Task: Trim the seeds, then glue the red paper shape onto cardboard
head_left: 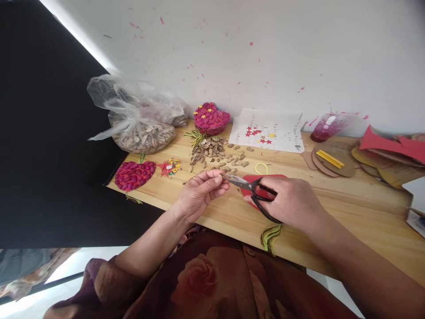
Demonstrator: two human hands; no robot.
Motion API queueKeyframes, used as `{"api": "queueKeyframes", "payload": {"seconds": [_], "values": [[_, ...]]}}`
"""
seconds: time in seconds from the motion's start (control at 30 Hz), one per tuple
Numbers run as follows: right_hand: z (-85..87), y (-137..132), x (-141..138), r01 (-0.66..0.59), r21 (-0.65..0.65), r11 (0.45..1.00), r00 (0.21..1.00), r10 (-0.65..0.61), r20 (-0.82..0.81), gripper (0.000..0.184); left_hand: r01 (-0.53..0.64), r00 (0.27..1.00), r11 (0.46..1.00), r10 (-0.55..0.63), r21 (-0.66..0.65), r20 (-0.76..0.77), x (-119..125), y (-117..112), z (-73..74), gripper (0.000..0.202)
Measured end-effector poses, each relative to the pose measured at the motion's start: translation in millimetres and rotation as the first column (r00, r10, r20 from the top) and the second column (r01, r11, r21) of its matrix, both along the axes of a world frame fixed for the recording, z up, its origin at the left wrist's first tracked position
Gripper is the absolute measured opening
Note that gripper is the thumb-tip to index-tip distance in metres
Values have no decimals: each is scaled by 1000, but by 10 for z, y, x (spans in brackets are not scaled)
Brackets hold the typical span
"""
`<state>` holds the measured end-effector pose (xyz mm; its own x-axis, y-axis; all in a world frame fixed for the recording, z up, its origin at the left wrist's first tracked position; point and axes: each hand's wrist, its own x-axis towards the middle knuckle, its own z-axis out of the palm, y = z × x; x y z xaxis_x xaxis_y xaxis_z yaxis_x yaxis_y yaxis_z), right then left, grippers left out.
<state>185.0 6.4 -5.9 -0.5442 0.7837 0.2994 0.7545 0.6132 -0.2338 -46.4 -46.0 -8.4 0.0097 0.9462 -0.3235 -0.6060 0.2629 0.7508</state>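
Note:
My right hand is closed around the black handles of a pair of scissors, its blades pointing left. At the blade tips, my left hand pinches a small brownish peanut shell, mostly covered by the fingers. Under the scissors lies a red heart-shaped piece with a yellow loop at its top and a green-yellow tassel below. Beyond my hands, peanut shells spread in a loose pile.
A plastic bag of shells stands back left. Finished-looking purple-pink hearts lie left and stack at the back. Paper with red stars, a stained cup and cardboard pieces are behind and right.

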Motion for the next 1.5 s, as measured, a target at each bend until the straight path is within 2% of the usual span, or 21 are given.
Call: {"api": "queueKeyframes", "payload": {"seconds": [0.2,0.27,0.3,0.33,0.37,0.43,0.5,0.57,0.67,0.8,0.93,1.0,1.07,1.2,1.3,1.4,1.5], "values": [[-12,6,7,17,1,1000,999,-17,51,47,-37,993,995,47,91,-109,5,-18,-37,24],[0,27,22,45,-3,999,997,-45,61,46,-32,965,990,66,138,-252,-79,4,-3,26],[7,42,33,64,-4,998,996,-63,69,44,-24,929,986,84,167,-359,-142,24,25,27],[14,58,46,85,-8,996,993,-84,81,42,-11,867,980,109,200,-487,-215,48,58,27],[20,73,58,105,-11,994,990,-103,96,40,8,768,973,141,229,-625,-294,75,94,26],[28,96,79,124,-29,992,984,-119,133,35,58,507,958,213,280,-835,-448,135,159,21],[32,105,89,121,-61,991,981,-110,163,29,156,244,961,186,228,-952,-562,200,194,16],[36,103,90,112,-87,990,980,-95,176,26,246,39,959,136,141,-990,-620,270,187,14],[39,101,86,115,-90,989,977,-96,191,24,345,-151,936,134,74,-979,-625,392,127,14],[43,116,81,129,-96,987,968,-105,226,22,404,-297,915,154,22,-942,-563,565,71,17],[54,123,87,134,-124,983,970,-105,220,23,422,-392,904,119,-63,-912,-463,686,69,18],[52,125,97,135,-123,983,972,-107,210,23,423,-411,902,102,-91,-906,-431,711,69,17],[44,132,112,136,-110,985,972,-111,208,25,417,-387,906,103,-75,-916,-439,709,65,18],[30,161,146,139,-62,988,975,-125,186,33,360,-298,931,181,65,-937,-556,663,43,20],[33,179,161,144,-85,986,980,-130,152,38,337,-274,934,213,114,-938,-642,628,5,17],[40,187,169,129,-146,981,987,-112,118,40,380,-251,917,228,121,-941,-677,605,-50,15],[41,188,184,142,-142,980,986,-127,106,40,401,-249,907,239,125,-939,-674,597,-84,16]]}}
